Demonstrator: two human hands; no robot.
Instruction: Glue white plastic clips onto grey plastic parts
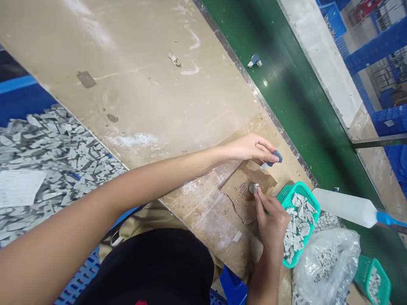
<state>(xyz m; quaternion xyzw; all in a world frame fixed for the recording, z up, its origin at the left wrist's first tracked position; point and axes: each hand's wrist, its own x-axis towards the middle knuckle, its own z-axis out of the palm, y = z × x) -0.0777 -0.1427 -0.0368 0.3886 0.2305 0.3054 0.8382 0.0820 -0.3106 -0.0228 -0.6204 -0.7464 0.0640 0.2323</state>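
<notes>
Head view | left hand (pixel 254 149): grip pinches dark part (pixel 275 158), above the worktop's (pixel 143 97) right side | right hand (pixel 273 215): grip pinches small pale piece (pixel 256 187) at cardboard's (pixel 235 192) damp-looking patch (pixel 266 177), left of teal basket (pixel 284 193) | risk: fingertip-only hold could let the piece slip if slick.

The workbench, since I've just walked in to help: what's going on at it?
Someone is working two-handed at the tan workbench. The left hand pinches a dark blue piece, while the right hand has a small pale piece at its fingertips, over a brown sheet. A green basket of pale pieces stands beside the right hand, and a blue bin of grey pieces is on the left.
</notes>
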